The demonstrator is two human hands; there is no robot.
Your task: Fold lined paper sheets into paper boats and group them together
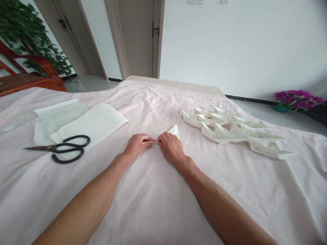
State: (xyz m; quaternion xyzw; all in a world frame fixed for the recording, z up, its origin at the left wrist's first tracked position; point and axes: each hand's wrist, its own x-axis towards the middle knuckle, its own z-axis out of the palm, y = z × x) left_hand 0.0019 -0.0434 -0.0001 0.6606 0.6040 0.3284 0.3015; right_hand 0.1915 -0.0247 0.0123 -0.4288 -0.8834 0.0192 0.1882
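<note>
A small folded piece of white paper point(174, 130) lies in the middle of the cloth-covered surface, mostly hidden under my fingers. My left hand point(138, 143) pinches its left end between thumb and fingers. Over its middle, my right hand point(170, 145) is closed on it, fingers bent down. One pointed corner stands up beyond my right knuckles. To the right sit several folded paper boats point(224, 136) in close rows. On the left, black-handled scissors point(67, 148) rest partly on loose sheets of paper point(94, 122).
A pale pink cloth point(153, 200) with wrinkles covers the surface. A small paper scrap point(9, 128) lies at the far left. Beyond stand a red wooden chair point(48, 68), a leafy plant point(22, 30), doors, a white wall and purple flowers point(297, 98).
</note>
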